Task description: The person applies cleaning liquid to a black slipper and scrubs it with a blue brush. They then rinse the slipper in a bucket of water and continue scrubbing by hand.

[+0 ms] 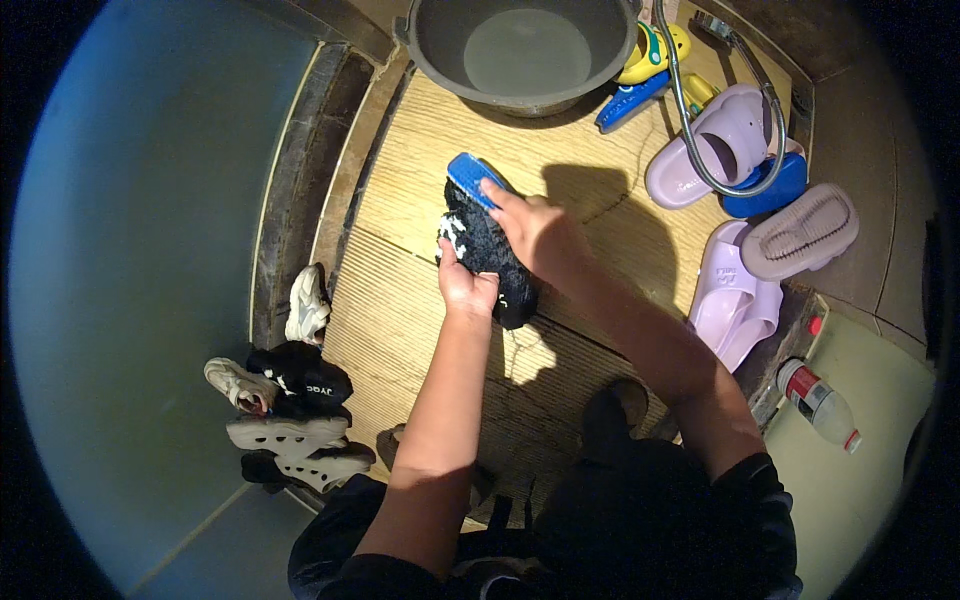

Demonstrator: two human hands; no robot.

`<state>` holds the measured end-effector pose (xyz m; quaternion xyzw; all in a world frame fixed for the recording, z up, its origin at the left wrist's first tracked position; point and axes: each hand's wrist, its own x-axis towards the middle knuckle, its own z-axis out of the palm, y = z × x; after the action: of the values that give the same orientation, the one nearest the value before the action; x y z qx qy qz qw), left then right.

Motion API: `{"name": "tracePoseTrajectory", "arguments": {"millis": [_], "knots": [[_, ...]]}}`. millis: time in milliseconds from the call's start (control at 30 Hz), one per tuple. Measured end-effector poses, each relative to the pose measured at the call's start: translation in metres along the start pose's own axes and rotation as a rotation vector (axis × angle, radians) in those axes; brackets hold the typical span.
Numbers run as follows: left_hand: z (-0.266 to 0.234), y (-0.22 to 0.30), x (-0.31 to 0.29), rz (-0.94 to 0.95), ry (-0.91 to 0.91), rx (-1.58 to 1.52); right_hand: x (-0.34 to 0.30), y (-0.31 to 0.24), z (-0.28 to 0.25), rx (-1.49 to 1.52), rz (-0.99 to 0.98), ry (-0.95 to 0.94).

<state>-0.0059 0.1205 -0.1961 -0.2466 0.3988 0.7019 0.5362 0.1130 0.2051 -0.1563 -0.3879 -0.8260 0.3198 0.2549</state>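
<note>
A: In the head view, what did the left hand have hold of?

B: Its fingers gripped the side of a black shoe, beside some white patches. I couldn't tell whether those were lather or part of the shoe.

A: And the right hand?

B: Its fingers grasped a blue brush, which lay against the shoe's far end.

A: Where exactly was the shoe?

B: In front of the person, over the yellowish ribbed floor, on the near side of a dark basin with liquid in it. Whether it touched the floor, I couldn't tell.

A: What stood around?

B: Purple slippers to the right, under a looping metal hose, a plastic bottle nearer the person, and a cluster of shoes to the left.
</note>
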Motion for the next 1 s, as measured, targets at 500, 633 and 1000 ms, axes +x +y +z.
{"name": "tracePoseTrajectory", "arguments": {"millis": [500, 633, 1000], "knots": [[-0.001, 0.023, 0.005, -0.013, 0.056, 0.044, -0.038, -0.007, 0.012, 0.396, 0.035, 0.049], [0.002, 0.014, -0.011, -0.013, 0.015, 0.006, -0.024, -0.004, 0.005, 0.437, 0.038, 0.057], [-0.007, 0.016, -0.002, 0.032, 0.062, 0.045, -0.111, -0.018, -0.004, 0.428, 0.163, -0.088]]}}
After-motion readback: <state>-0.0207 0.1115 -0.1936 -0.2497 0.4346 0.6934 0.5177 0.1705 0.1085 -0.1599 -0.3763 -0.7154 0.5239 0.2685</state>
